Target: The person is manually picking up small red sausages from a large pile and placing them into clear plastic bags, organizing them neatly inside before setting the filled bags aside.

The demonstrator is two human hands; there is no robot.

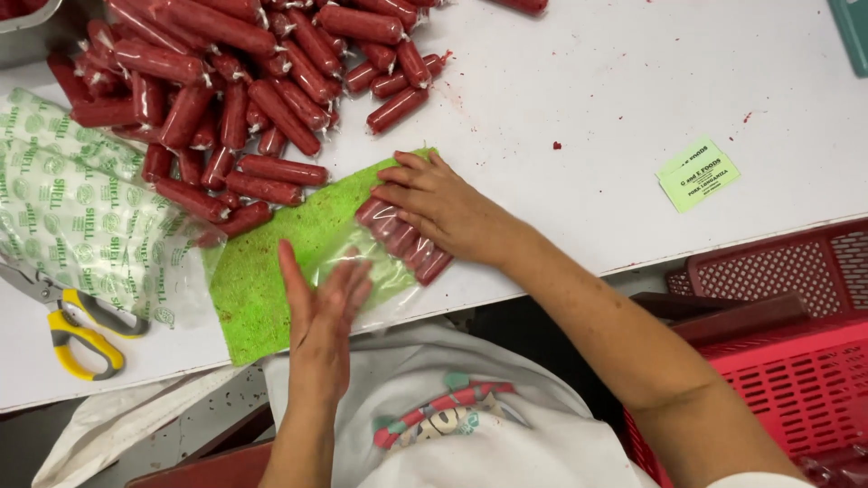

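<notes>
The right hand [440, 206] lies flat on a row of red sausages [402, 239] inside a clear bag [362, 271] — fingers spread and pressing down, not curled round anything. The row lies directly under that palm and runs diagonally from upper left down to the lower right, toward the table [579, 108] edge; each sausage lies across that line. The left hand [318, 312] stands on edge just left of the row, palm facing it, fingers straight and together, touching the bag's loose mouth but holding nothing. So the right hand is the nearer one — it is on the sausages, the left only beside them.

The bag rests on a green mat [271, 271]. Its sausages are short, dark red, glossy, packed side by side. A loose pile [226, 81] of the same kind lies beyond the mat, and yellow-handled scissors [68, 316] sit at far left.
</notes>
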